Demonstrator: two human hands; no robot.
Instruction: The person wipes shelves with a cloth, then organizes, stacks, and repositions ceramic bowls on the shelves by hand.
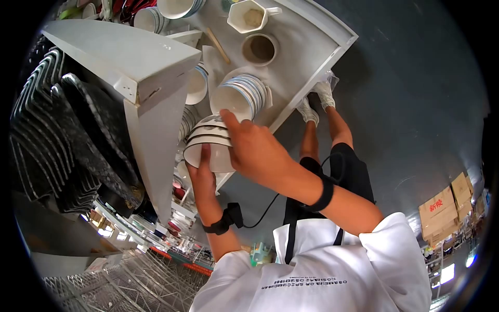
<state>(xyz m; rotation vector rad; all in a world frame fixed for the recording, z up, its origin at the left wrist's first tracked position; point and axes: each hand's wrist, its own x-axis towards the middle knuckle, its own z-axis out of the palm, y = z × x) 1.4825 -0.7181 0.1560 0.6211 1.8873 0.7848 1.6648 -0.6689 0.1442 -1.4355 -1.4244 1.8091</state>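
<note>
A short stack of white bowls with dark rims is held tilted between both my hands, over the shelf edge. My left hand grips it from below, one finger reaching into the front bowl. On the stack's right side, my right hand is closed against the bowls, its index finger extended along them. Just behind lies a stack of blue-rimmed bowls on its side. More white bowls are partly hidden by the shelf panel.
The shelf bears a brown-lined cup, a hexagonal white pitcher and a wooden stick. A grey upright panel is close on the left, beside stacked dark trays. Cardboard boxes stand at far right.
</note>
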